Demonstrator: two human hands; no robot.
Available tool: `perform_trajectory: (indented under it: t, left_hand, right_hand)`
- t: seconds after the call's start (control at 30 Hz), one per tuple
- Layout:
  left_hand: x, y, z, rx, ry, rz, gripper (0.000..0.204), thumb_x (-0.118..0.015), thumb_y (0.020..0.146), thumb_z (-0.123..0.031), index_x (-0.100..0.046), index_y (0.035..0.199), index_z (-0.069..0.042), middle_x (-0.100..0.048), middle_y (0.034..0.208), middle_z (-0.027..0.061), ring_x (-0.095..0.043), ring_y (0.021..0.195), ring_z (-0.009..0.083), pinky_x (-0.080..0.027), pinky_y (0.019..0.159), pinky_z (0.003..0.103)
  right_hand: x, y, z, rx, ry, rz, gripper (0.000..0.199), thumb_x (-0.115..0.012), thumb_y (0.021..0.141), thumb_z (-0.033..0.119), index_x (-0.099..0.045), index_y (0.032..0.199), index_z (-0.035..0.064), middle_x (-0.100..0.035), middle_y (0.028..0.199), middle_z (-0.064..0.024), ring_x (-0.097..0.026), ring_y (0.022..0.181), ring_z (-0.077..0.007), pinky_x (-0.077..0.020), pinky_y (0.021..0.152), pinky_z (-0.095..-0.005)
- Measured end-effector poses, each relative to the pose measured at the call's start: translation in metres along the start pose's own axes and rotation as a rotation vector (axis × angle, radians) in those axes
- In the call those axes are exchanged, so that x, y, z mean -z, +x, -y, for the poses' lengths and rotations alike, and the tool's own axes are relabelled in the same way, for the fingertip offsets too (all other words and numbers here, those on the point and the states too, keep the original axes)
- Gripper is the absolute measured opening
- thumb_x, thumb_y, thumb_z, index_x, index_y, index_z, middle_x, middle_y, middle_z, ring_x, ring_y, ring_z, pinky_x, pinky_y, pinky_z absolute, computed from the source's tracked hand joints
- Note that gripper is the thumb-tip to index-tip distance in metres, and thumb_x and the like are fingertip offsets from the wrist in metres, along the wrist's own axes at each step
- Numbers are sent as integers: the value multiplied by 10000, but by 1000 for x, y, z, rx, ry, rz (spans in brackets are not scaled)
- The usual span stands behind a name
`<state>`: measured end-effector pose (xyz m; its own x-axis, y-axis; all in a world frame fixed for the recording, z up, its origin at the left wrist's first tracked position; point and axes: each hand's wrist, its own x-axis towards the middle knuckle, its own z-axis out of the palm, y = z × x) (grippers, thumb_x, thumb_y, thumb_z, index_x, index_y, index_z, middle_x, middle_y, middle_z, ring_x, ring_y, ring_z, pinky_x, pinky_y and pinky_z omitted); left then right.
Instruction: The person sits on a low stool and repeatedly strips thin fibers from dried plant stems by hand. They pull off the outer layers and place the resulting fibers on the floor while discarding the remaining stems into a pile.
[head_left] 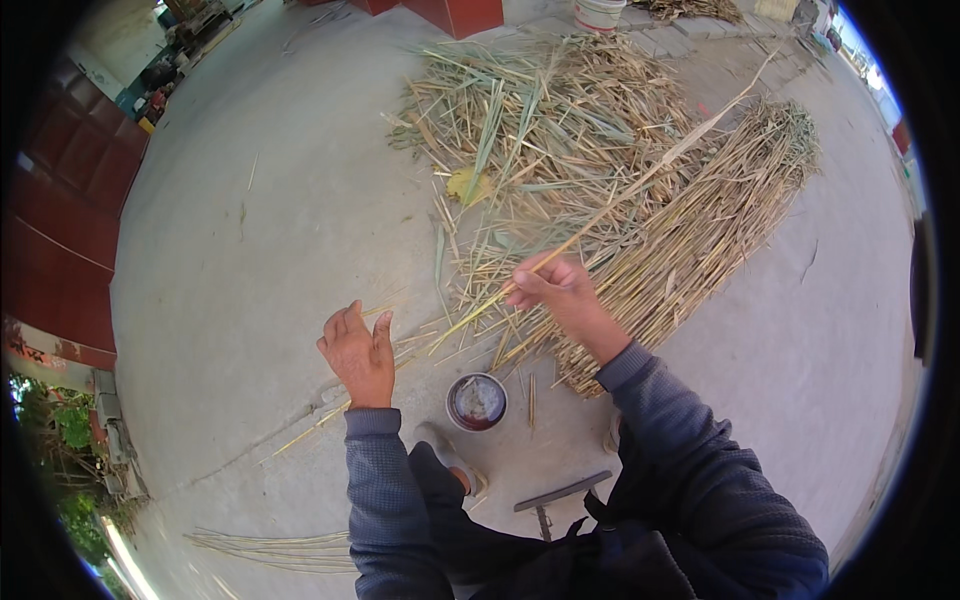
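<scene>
My right hand point(560, 297) is closed in a pinch around one long reed-like stalk point(608, 208). Its pale, leafy end reaches toward the upper right, over the straw heap, while the greenish-yellow end point(458, 324) points down to the left. To the left, my left hand point(360, 358) is raised with the thumb apart from the fingers, and I see nothing in it. Thin stalks point(305, 435) lie on the floor behind and beside that hand. Below and between the hands stands a small round tin point(452, 415) with something whitish inside.
A large bundle of stalks point(690, 245) lies to the right of a loose heap of straw and leaves point(570, 110). A yellow piece point(467, 186) rests on the heap's edge. More thin stalks point(270, 548) lie lower left. Near my legs is a dark flat bar point(562, 491).
</scene>
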<state>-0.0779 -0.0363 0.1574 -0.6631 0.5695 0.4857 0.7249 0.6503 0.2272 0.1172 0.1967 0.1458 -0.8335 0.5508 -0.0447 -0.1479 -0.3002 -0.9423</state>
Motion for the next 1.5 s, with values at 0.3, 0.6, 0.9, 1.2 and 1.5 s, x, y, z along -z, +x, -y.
perform_trajectory:
  t: [0.3,0.6,0.9,1.2,1.5]
  left_hand:
    - [0,-5,-32,-234,-109,446,121,-748,819,-210,-685,840,-109,-695,781,44,-623,772,264,-405,781,427]
    - [-15,-11,-75,-291,-481,231,144,-749,820,-209,-696,868,-83,-697,798,72,-644,768,279,-426,765,414]
    - [-11,-10,-34,-182,-374,469,137,-756,818,-212,-681,852,-103,-685,746,62,-649,755,268,-426,752,401]
    - [-34,-24,-71,351,-1086,490,183,-776,863,-124,-729,1014,-34,-746,875,62,-676,747,134,-523,719,297]
    - [-30,-22,-57,252,-932,464,190,-780,871,-117,-730,1008,3,-750,894,59,-682,816,123,-539,776,280]
  right_hand:
    - [2,5,-9,-118,7,-162,204,-696,981,208,-651,1064,28,-712,886,-62,-728,795,-157,-577,677,-258]
    - [-27,-3,-23,-151,-97,-29,225,-710,971,216,-655,1041,9,-707,845,-49,-700,733,-117,-558,626,-250]
    - [15,7,-3,-25,-70,-54,168,-674,993,182,-638,1017,19,-716,928,-74,-721,817,-156,-568,683,-257]
    - [-11,-3,-12,6,-69,47,154,-630,1019,166,-613,1062,19,-705,906,-75,-729,829,-167,-586,704,-275]
    - [6,3,1,-22,-1,-103,203,-627,1021,193,-616,1078,-1,-727,931,-129,-735,824,-198,-598,712,-299]
